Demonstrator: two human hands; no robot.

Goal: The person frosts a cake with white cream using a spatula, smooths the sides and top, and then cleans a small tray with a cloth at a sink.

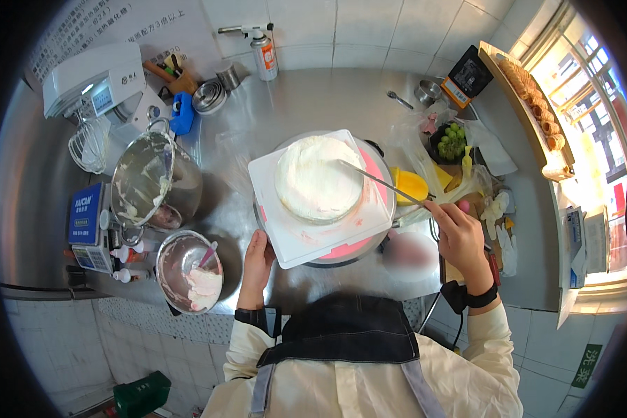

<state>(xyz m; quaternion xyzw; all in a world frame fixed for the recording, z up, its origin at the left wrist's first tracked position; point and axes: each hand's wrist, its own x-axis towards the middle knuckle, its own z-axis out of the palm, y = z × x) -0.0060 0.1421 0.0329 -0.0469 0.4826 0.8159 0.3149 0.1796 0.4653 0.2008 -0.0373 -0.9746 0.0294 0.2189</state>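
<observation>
A round cake coated in white cream sits on a square white board. The board rests askew on a round turntable with a pink top. My right hand is closed round the handle of a long, thin icing spatula, whose blade tip lies over the cake's top. Beside the turntable's near-left edge, my left hand is upright with fingers stretched. Whether its fingertips touch the edge is hard to tell. Below-left stands a metal bowl of pinkish-white cream with a small purple-handled spatula.
At left are a stand mixer, a cream-smeared mixing bowl and a blue-topped box. A blow torch stands at the back wall. Green grapes, plastic bags and a yellow container crowd the right side.
</observation>
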